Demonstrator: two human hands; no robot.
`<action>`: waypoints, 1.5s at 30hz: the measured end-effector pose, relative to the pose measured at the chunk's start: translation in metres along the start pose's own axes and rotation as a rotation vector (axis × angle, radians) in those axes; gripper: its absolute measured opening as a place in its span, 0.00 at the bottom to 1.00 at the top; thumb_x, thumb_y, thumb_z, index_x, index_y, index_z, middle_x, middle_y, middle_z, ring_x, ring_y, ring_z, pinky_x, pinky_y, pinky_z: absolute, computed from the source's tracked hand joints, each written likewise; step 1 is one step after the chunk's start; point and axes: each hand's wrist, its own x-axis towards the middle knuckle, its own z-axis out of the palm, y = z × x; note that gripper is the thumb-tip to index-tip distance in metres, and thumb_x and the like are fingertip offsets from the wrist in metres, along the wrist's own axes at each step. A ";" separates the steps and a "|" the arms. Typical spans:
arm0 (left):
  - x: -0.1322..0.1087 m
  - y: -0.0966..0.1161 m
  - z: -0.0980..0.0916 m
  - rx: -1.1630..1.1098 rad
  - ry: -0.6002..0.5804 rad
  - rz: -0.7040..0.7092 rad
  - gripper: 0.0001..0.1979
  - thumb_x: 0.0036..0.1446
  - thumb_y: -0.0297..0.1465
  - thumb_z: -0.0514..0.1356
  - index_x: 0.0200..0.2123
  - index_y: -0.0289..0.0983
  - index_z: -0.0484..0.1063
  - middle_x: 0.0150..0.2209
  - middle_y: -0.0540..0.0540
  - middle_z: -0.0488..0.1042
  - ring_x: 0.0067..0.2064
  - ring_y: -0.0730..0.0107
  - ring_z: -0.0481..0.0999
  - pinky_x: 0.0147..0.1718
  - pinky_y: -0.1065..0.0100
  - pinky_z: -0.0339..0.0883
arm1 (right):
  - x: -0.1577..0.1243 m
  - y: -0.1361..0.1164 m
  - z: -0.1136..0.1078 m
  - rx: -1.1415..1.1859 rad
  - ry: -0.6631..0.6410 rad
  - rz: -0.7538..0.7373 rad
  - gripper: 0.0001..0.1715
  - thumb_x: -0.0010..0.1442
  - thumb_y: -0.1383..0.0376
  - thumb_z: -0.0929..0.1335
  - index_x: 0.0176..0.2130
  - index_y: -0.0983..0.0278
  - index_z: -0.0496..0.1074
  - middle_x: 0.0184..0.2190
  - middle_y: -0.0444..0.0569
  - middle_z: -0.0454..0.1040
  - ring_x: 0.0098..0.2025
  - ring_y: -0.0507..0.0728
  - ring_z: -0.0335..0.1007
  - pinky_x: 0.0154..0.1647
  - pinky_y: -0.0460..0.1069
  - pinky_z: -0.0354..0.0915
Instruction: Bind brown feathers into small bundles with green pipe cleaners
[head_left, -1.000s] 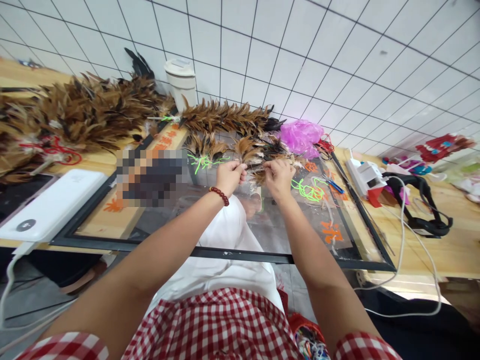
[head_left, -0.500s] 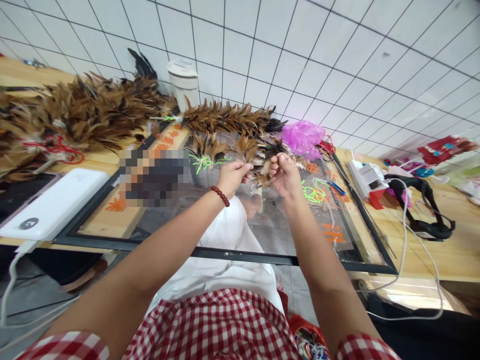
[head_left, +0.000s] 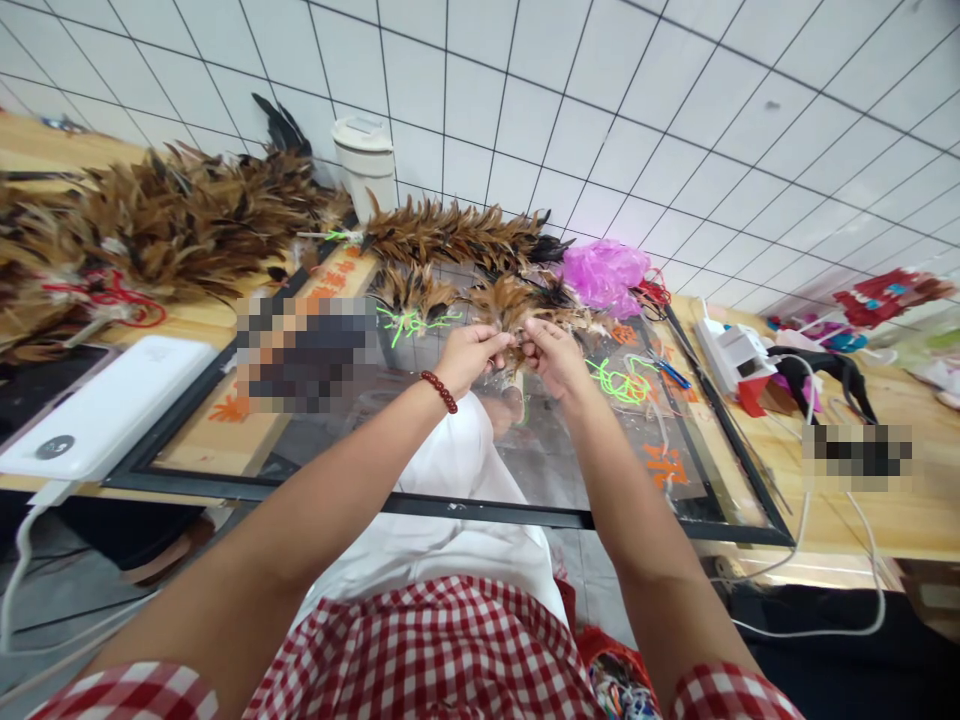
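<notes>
Over the black-framed glass panel [head_left: 480, 508], my left hand [head_left: 466, 358] pinches the base of a brown feather bunch [head_left: 504, 297]. Close beside it, my right hand [head_left: 551, 358] is closed with its fingertips at the same base, nearly meeting the left fingers. What lies between the right fingertips is too small to make out, though feather bases show there. To the left, another feather bunch [head_left: 416, 292] lies by bright green strings [head_left: 409, 323]. More green string [head_left: 622, 380] sits right of my right hand.
A long feather garland [head_left: 457, 235] lies at the back by a white cup [head_left: 364, 165]. A pink plastic bag [head_left: 606, 275], blue pen-like tool [head_left: 670, 372] and white power strip [head_left: 724, 350] are on the right. Feather piles [head_left: 187, 220] and a white power bank [head_left: 112, 405] are left.
My right hand has moved left and slightly down, bringing its fingertips to the base of the feathers at my left fingers. The left hand has hardly moved.
</notes>
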 end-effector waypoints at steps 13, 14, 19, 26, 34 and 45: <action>0.002 0.001 -0.004 -0.212 -0.027 -0.210 0.04 0.51 0.26 0.64 0.28 0.30 0.73 0.29 0.42 0.76 0.21 0.82 0.68 0.15 0.79 0.54 | -0.001 -0.003 0.000 -0.059 0.059 -0.193 0.13 0.41 0.59 0.75 0.24 0.63 0.72 0.18 0.37 0.64 0.19 0.45 0.50 0.19 0.44 0.49; 0.002 0.000 -0.004 -0.224 -0.054 -0.226 0.05 0.51 0.27 0.64 0.28 0.30 0.73 0.28 0.43 0.76 0.20 0.82 0.68 0.14 0.79 0.53 | -0.001 0.000 0.002 -0.097 0.060 -0.206 0.13 0.42 0.58 0.75 0.25 0.63 0.72 0.19 0.38 0.65 0.20 0.45 0.51 0.20 0.44 0.50; 0.003 -0.004 -0.006 -0.176 -0.153 -0.224 0.08 0.50 0.29 0.65 0.25 0.30 0.72 0.24 0.45 0.72 0.19 0.83 0.65 0.13 0.80 0.51 | 0.000 0.008 0.004 -0.243 0.093 -0.277 0.13 0.42 0.57 0.74 0.24 0.63 0.72 0.21 0.40 0.68 0.24 0.49 0.61 0.27 0.46 0.59; 0.005 0.000 -0.007 -0.138 -0.060 -0.142 0.08 0.53 0.30 0.63 0.26 0.31 0.71 0.19 0.51 0.67 0.17 0.83 0.63 0.14 0.79 0.52 | 0.003 0.015 -0.001 -0.452 0.046 -0.347 0.09 0.51 0.58 0.70 0.29 0.62 0.74 0.26 0.43 0.71 0.29 0.51 0.64 0.35 0.48 0.63; 0.010 0.006 -0.011 -0.226 0.177 -0.058 0.06 0.55 0.30 0.61 0.30 0.32 0.70 0.21 0.53 0.69 0.18 0.84 0.64 0.15 0.79 0.53 | -0.007 0.014 0.000 -1.254 -0.477 -0.605 0.10 0.55 0.69 0.67 0.37 0.60 0.76 0.39 0.49 0.69 0.45 0.57 0.63 0.47 0.52 0.59; 0.005 0.002 -0.004 -0.018 0.143 -0.150 0.08 0.53 0.28 0.63 0.25 0.30 0.71 0.22 0.46 0.74 0.22 0.77 0.72 0.22 0.75 0.66 | -0.009 -0.002 -0.004 -1.543 -0.091 -0.685 0.12 0.62 0.67 0.60 0.40 0.64 0.71 0.37 0.54 0.74 0.41 0.61 0.64 0.42 0.53 0.52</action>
